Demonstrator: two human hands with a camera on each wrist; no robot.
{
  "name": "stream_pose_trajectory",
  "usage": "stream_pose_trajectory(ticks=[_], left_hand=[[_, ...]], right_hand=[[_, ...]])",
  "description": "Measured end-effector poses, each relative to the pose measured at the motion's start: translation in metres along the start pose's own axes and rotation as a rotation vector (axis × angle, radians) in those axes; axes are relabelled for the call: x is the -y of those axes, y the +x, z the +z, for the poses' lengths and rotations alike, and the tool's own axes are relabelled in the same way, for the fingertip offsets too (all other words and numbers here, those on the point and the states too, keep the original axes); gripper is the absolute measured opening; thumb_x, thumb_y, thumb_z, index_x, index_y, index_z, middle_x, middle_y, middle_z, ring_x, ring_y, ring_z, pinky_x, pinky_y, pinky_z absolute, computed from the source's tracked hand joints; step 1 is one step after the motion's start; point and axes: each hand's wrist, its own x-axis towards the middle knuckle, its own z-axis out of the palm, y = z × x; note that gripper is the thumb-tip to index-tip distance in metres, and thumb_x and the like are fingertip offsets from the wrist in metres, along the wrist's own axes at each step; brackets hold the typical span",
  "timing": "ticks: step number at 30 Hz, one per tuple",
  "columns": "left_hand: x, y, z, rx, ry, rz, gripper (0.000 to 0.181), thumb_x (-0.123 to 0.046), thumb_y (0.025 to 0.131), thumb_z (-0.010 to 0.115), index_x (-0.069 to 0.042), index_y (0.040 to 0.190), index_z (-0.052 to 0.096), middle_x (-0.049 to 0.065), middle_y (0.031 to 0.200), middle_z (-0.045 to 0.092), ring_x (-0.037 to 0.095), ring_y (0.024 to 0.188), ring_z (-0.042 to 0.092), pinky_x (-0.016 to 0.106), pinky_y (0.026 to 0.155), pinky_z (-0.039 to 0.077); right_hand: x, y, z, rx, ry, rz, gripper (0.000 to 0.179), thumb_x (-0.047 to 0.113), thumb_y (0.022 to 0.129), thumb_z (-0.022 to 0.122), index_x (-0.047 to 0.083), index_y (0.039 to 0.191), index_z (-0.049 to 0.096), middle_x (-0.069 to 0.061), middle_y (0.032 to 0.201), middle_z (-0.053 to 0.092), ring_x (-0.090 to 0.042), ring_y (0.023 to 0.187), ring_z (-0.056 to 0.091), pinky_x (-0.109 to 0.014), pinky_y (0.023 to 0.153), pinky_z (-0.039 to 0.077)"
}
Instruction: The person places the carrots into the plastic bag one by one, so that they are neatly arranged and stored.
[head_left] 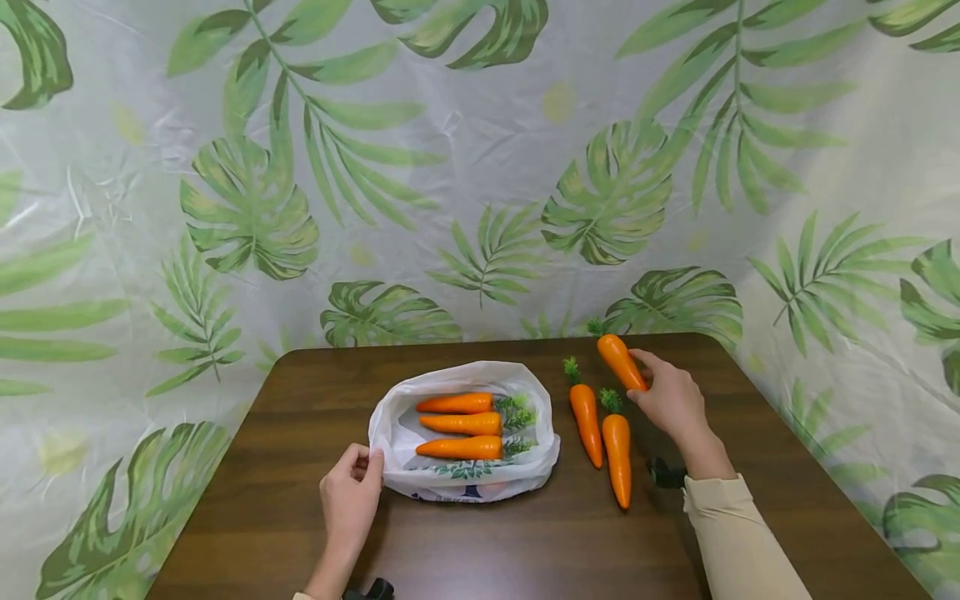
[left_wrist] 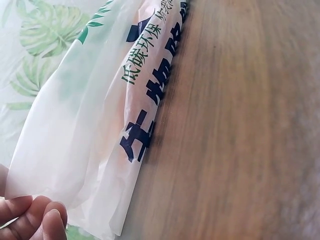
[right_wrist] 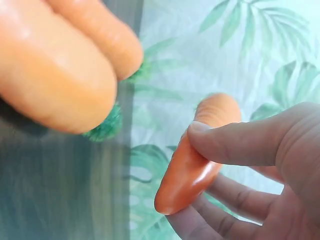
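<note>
My left hand [head_left: 351,493] pinches the left rim of a white plastic bag [head_left: 465,483]; in the left wrist view its fingertips [left_wrist: 52,212] hold the bag's edge, with printed characters along the side. Inside the open bag lie three orange carrots [head_left: 459,423] side by side, green tops to the right. At the right, my right hand [head_left: 671,400] grips another carrot [head_left: 621,361] between thumb and fingers, its green top pointing away. In the right wrist view the thumb lies across that carrot [right_wrist: 187,175]. Two more carrots, one [head_left: 586,423] beside the other [head_left: 617,458], lie on the table just left of this hand.
The brown wooden table [head_left: 525,550] has rounded back corners. Behind it hangs a curtain [head_left: 480,167] with a green leaf print. A black strap piece [head_left: 665,473] shows at the right wrist, and another black piece [head_left: 372,590] near the left wrist.
</note>
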Motion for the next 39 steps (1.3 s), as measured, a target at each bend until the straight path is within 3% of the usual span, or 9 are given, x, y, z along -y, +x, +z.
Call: stream_pose_trajectory(ticks=[10, 21, 32, 39], left_hand=[[0.0, 0.0, 0.001, 0.002, 0.007, 0.0, 0.018, -0.012, 0.09, 0.074, -0.016, 0.075, 0.065, -0.006, 0.061, 0.061, 0.012, 0.053, 0.061, 0.02, 0.051, 0.046], [-0.001, 0.0, 0.0, 0.006, -0.01, 0.005, 0.019, -0.012, 0.09, 0.074, -0.016, 0.075, 0.065, -0.006, 0.06, 0.061, 0.012, 0.053, 0.061, 0.02, 0.05, 0.045], [-0.001, 0.0, -0.001, -0.002, -0.006, 0.001, 0.018, -0.011, 0.09, 0.074, -0.016, 0.075, 0.065, -0.006, 0.061, 0.061, 0.009, 0.052, 0.061, 0.02, 0.05, 0.045], [-0.003, 0.001, 0.0, -0.005, -0.016, 0.001, 0.018, -0.01, 0.089, 0.074, -0.015, 0.074, 0.065, -0.005, 0.062, 0.062, 0.009, 0.052, 0.061, 0.019, 0.05, 0.046]], right_hand=[[0.032, -0.003, -0.007, 0.007, 0.034, -0.027, 0.071, 0.013, 0.084, 0.08, 0.018, 0.148, 0.049, -0.013, 0.113, 0.071, -0.026, 0.071, 0.061, -0.036, 0.051, 0.043], [0.06, -0.007, 0.002, 0.024, 0.046, -0.098, 0.069, 0.009, 0.084, 0.08, 0.019, 0.146, 0.052, -0.009, 0.115, 0.071, -0.029, 0.088, 0.067, -0.042, 0.063, 0.051], [0.088, -0.012, 0.014, 0.049, 0.055, -0.19, 0.068, 0.003, 0.083, 0.079, 0.024, 0.144, 0.055, -0.005, 0.116, 0.07, -0.028, 0.091, 0.066, -0.036, 0.057, 0.05], [0.106, -0.013, 0.024, 0.082, 0.043, -0.253, 0.069, 0.004, 0.082, 0.082, 0.026, 0.143, 0.057, -0.003, 0.119, 0.068, -0.024, 0.095, 0.065, -0.043, 0.069, 0.053]])
